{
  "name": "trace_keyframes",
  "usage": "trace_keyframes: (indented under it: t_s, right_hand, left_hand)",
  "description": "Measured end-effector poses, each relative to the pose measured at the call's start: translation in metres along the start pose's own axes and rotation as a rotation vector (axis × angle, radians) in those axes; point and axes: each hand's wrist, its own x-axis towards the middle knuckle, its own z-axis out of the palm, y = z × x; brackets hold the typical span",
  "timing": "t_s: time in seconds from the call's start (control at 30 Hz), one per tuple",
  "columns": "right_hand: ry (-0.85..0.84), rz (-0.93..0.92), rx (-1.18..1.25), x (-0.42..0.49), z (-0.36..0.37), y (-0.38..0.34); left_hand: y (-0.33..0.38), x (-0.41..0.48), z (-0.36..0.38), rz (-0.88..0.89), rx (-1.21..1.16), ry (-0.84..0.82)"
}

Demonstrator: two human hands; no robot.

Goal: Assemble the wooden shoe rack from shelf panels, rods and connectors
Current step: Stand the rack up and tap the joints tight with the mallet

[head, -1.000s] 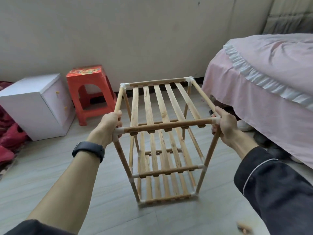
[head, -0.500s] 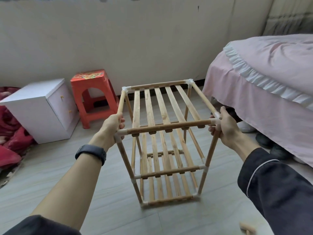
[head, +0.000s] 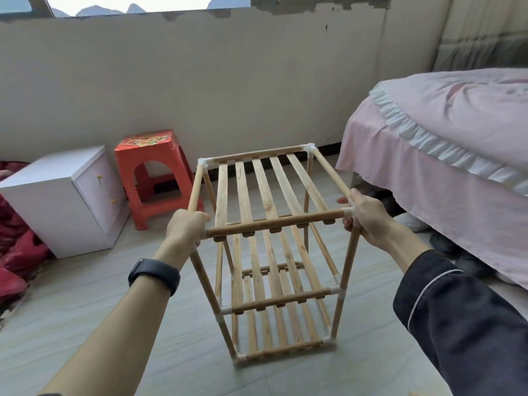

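Two hands on the three-tier wooden shoe rack [head: 274, 224], and it is upright out in the middle of the tiled floor [head: 85, 310], between the red plastic stool [head: 151, 167] and the pink-covered bed [head: 443, 138]. Left hand [head: 185, 227], black wristband [head: 154, 274] behind it, grips the near-left top corner, fingers curled together round the joint. Right hand [head: 363, 212], out of a dark sleeve [head: 463, 324], wraps the near-right corner, fingers closed round the post under the white connector [head: 347, 211]. Top slatted shelf [head: 245, 192] sits level. Bottom frame is blurred; whether it touches the floor, cannot tell. White cabinet [head: 57, 201] sits just beside the stool, far left.
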Motion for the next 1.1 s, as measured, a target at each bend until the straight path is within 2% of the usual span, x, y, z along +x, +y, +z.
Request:
trace_keyframes:
  t_s: [0.2, 0.33, 0.4, 0.53, 0.67, 0.73, 0.8, 0.87, 0.93, 1.0, 1.1]
  right_hand:
    - [-0.146, 0.013, -0.142, 0.017, 0.003, -0.006]
    - [-0.272, 0.101, 0.061, 0.03, 0.001, -0.017]
    - [-0.252, 0.08, 0.108, 0.036, 0.005, -0.015]
    - [-0.172, 0.025, -0.008, 0.045, 0.014, -0.009]
    - [-0.181, 0.017, -0.035, 0.037, 0.021, -0.009]
    - [-0.153, 0.022, -0.063, 0.026, 0.031, -0.01]
    - [-0.119, 0.018, -0.095, 0.014, 0.04, -0.007]
    - [-0.121, 0.018, -0.156, 0.0, 0.048, -0.004]
    - [-0.183, 0.03, -0.24, -0.019, 0.056, -0.004]
    - [-0.31, 0.052, -0.312, -0.041, 0.062, -0.006]
    - [-0.664, 0.112, -0.351, -0.064, 0.044, -0.015]
  left_hand:
    - [0.006, 0.026, -0.008, -0.002, 0.185, 0.03]
    - [0.012, 0.038, -0.006, -0.014, 0.254, 0.049]
    - [0.012, 0.042, -0.003, -0.011, 0.286, 0.056]
    - [0.011, 0.046, 0.001, -0.003, 0.31, 0.103]
    - [0.016, 0.043, -0.009, 0.015, 0.319, 0.123]
    - [0.018, 0.037, -0.018, 0.102, 0.416, 0.232]
    - [0.016, 0.032, -0.02, 0.237, 0.538, 0.41]
    - [0.016, 0.019, -0.013, 0.334, 0.555, 0.47]
    - [0.017, 0.001, 0.005, 0.349, 0.543, 0.395]
    - [0.019, -0.017, 0.024, 0.274, 0.471, 0.307]
    - [0.02, -0.029, 0.03, 0.182, 0.253, 0.292]
